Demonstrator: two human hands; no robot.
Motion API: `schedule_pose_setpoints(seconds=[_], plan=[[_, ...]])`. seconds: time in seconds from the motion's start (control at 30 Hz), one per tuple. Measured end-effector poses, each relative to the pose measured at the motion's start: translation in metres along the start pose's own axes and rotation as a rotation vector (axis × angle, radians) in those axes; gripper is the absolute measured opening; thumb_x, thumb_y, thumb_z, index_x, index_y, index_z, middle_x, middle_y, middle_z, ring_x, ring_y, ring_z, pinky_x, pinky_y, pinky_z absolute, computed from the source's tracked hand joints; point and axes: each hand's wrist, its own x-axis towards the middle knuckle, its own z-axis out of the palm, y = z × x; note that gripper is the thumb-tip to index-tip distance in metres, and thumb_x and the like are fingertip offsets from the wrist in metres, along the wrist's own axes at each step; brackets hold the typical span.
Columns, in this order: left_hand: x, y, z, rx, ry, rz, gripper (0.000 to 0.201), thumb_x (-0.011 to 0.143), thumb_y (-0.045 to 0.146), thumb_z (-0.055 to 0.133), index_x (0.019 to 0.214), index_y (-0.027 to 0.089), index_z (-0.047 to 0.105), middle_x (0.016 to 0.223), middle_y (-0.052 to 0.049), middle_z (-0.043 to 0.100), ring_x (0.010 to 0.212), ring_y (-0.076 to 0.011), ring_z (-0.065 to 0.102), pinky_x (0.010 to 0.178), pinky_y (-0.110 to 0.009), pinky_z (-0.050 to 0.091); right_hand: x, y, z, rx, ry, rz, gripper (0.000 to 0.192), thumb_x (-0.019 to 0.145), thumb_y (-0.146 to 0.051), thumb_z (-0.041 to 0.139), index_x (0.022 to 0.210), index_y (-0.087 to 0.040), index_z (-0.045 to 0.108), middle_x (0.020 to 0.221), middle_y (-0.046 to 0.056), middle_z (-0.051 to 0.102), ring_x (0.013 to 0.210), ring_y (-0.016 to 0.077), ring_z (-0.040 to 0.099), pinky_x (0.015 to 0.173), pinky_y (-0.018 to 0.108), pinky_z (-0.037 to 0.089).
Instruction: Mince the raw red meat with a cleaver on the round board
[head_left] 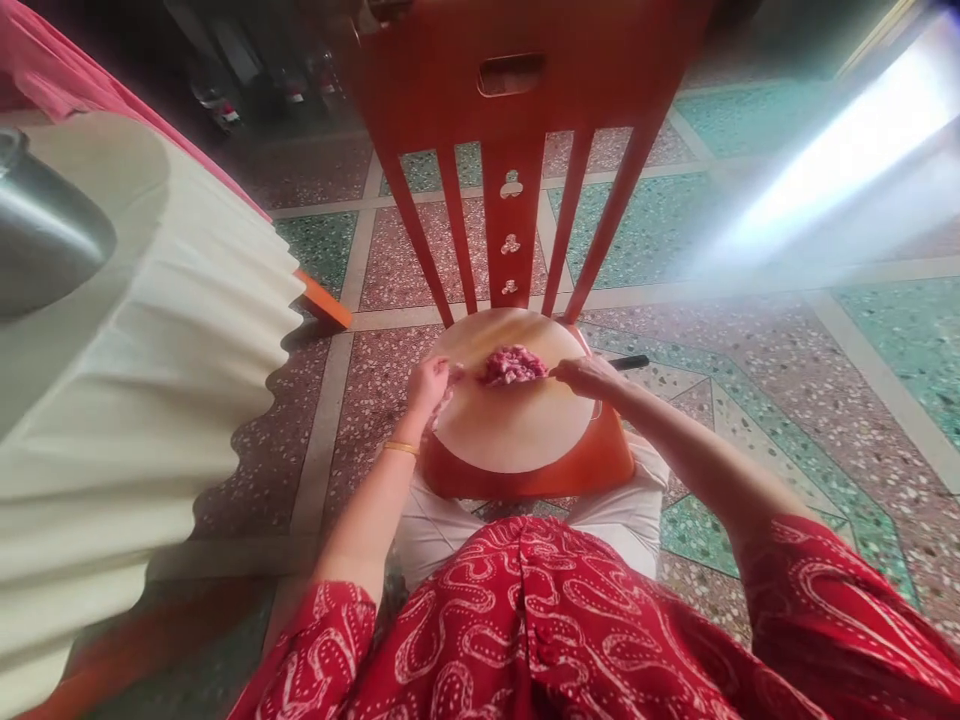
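A small heap of cut raw meat (516,364), red with pale bits, lies on a round, light-coloured cutting board (517,430). At the board's left edge my left hand (429,388) is closed, pinching a pale pinkish strip of meat (445,402) that hangs from the fingers. My right hand (587,376) grips a knife (630,362) at the board's right side. Its black handle end sticks out behind the hand to the right. The blade is hard to make out, close to the near side of the heap.
The board rests on the seat of a red wooden chair (529,484), whose slatted back (510,100) rises beyond it. To the left stands a table with a cream cloth (187,350) and a metal pot (49,225). A speckled tile floor (420,250) surrounds the chair.
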Motion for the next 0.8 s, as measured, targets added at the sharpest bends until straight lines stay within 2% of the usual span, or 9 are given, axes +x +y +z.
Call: schedule_pose_setpoints(seconds=[0.1, 0.17, 0.23, 0.3, 0.4, 0.5, 0.57, 0.7, 0.8], plan=[[-0.024, -0.021, -0.003, 0.185, -0.086, -0.122, 0.027, 0.079, 0.029, 0.058, 0.102, 0.016, 0.063, 0.098, -0.010, 0.064, 0.091, -0.0199, 0.060, 0.082, -0.029, 0.047, -0.002, -0.005, 0.003, 0.040, 0.006, 0.042, 0.035, 0.091, -0.025, 0.038, 0.120, -0.030, 0.058, 0.105, 0.004, 0.063, 0.079, 0.0144, 0.058, 0.057, 0.022, 0.033], [-0.040, -0.026, 0.004, 0.288, -0.142, -0.117, 0.036, 0.077, 0.029, 0.062, 0.111, 0.017, 0.058, 0.101, -0.012, 0.062, 0.093, -0.0220, 0.060, 0.081, -0.031, 0.046, -0.009, -0.016, 0.004, 0.064, -0.002, 0.048, 0.034, 0.091, -0.025, 0.038, 0.118, -0.028, 0.059, 0.103, 0.004, 0.064, 0.079, 0.0148, 0.059, 0.057, 0.022, 0.034], [-0.050, -0.025, 0.012, 0.366, -0.160, -0.115, 0.038, 0.078, 0.023, 0.059, 0.115, 0.018, 0.054, 0.102, -0.013, 0.061, 0.092, -0.0230, 0.060, 0.078, -0.032, 0.045, -0.019, -0.035, 0.002, 0.092, -0.033, 0.068, 0.031, 0.090, -0.024, 0.039, 0.111, -0.025, 0.062, 0.095, 0.006, 0.065, 0.077, 0.0150, 0.060, 0.055, 0.022, 0.034], [-0.052, -0.019, 0.016, 0.361, -0.179, -0.157, 0.032, 0.079, 0.020, 0.055, 0.112, 0.018, 0.055, 0.096, -0.012, 0.064, 0.088, -0.0231, 0.061, 0.074, -0.031, 0.045, -0.029, -0.055, 0.000, 0.136, -0.096, 0.107, 0.027, 0.089, -0.021, 0.040, 0.102, -0.022, 0.064, 0.085, 0.005, 0.065, 0.072, 0.0142, 0.060, 0.053, 0.022, 0.033], [-0.047, -0.005, 0.017, 0.166, -0.235, -0.209, 0.023, 0.082, 0.025, 0.052, 0.102, 0.018, 0.059, 0.087, -0.008, 0.067, 0.077, -0.0200, 0.063, 0.067, -0.027, 0.045, -0.044, -0.081, -0.003, 0.202, -0.187, 0.213, 0.024, 0.087, -0.020, 0.042, 0.097, -0.022, 0.064, 0.076, 0.004, 0.064, 0.065, 0.0134, 0.059, 0.051, 0.021, 0.034], [-0.053, 0.014, 0.024, -0.035, -0.234, -0.097, 0.023, 0.084, 0.022, 0.046, 0.103, 0.020, 0.059, 0.088, -0.004, 0.068, 0.076, -0.0154, 0.062, 0.067, -0.023, 0.046, -0.058, -0.093, -0.001, 0.238, -0.194, 0.326, 0.027, 0.087, -0.021, 0.042, 0.106, -0.023, 0.061, 0.076, 0.004, 0.064, 0.067, 0.0149, 0.060, 0.055, 0.022, 0.037], [-0.067, 0.023, 0.033, -0.047, -0.224, 0.006, 0.024, 0.083, 0.018, 0.044, 0.102, 0.019, 0.059, 0.090, -0.004, 0.067, 0.079, -0.0149, 0.061, 0.071, -0.023, 0.046, -0.068, -0.096, 0.002, 0.257, -0.187, 0.373, 0.028, 0.089, -0.023, 0.040, 0.109, -0.022, 0.059, 0.078, 0.006, 0.065, 0.070, 0.0164, 0.061, 0.058, 0.023, 0.039], [-0.105, 0.021, 0.048, 0.210, -0.221, 0.119, 0.024, 0.076, 0.012, 0.048, 0.095, 0.014, 0.062, 0.089, -0.010, 0.064, 0.087, -0.0215, 0.059, 0.080, -0.031, 0.046, -0.081, -0.099, 0.008, 0.238, -0.206, 0.383, 0.025, 0.090, -0.023, 0.039, 0.104, -0.018, 0.058, 0.081, 0.008, 0.066, 0.074, 0.0189, 0.063, 0.058, 0.024, 0.038], [-0.124, 0.011, 0.044, 0.356, -0.165, 0.141, 0.031, 0.075, 0.013, 0.050, 0.104, 0.013, 0.061, 0.091, -0.012, 0.061, 0.089, -0.0252, 0.057, 0.080, -0.036, 0.046, -0.084, -0.104, 0.008, 0.218, -0.200, 0.370, 0.022, 0.091, -0.022, 0.038, 0.102, -0.018, 0.056, 0.080, 0.008, 0.066, 0.073, 0.0188, 0.063, 0.056, 0.024, 0.036]])
